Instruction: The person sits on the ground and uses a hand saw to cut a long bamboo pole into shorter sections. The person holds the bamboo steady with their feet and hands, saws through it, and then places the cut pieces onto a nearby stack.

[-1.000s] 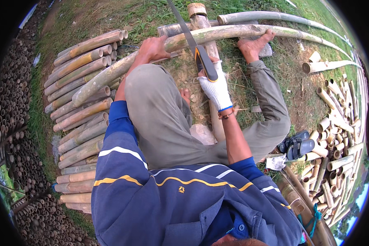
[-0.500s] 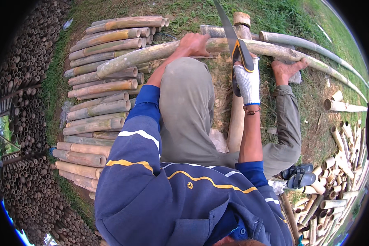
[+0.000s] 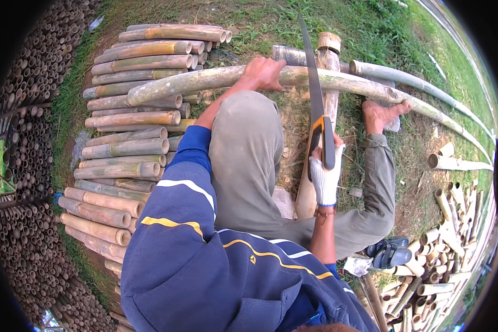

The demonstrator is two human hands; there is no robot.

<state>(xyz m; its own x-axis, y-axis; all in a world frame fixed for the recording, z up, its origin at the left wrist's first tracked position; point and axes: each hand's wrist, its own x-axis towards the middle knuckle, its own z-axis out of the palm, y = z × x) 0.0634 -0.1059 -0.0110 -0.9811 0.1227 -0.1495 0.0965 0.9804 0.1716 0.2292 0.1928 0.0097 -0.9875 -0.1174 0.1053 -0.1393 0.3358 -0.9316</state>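
Note:
A long bamboo pole (image 3: 205,81) lies crosswise in front of me. My bare left hand (image 3: 263,74) is wrapped over it, left of the saw. My right hand (image 3: 327,166), in a white glove, grips the orange and black handle of a hand saw (image 3: 314,83). The saw's blade crosses the pole and points away from me, its tip beyond the far side. Under the pole by the blade is a light wooden support (image 3: 331,62) with a bamboo piece at its top. To the right, my bare foot (image 3: 379,114) presses against the pole.
Cut bamboo lengths (image 3: 133,146) are stacked on the left. Beyond them rises a large pile of bamboo (image 3: 33,249) with round ends showing. Another grey pole (image 3: 420,77) lies behind mine. At the lower right are sandals (image 3: 390,253) and a heap of short offcuts (image 3: 437,276).
My right hand has drawn the saw back toward me, so the handle now sits nearer my body and the blade lies across the pole. My left hand keeps its hold.

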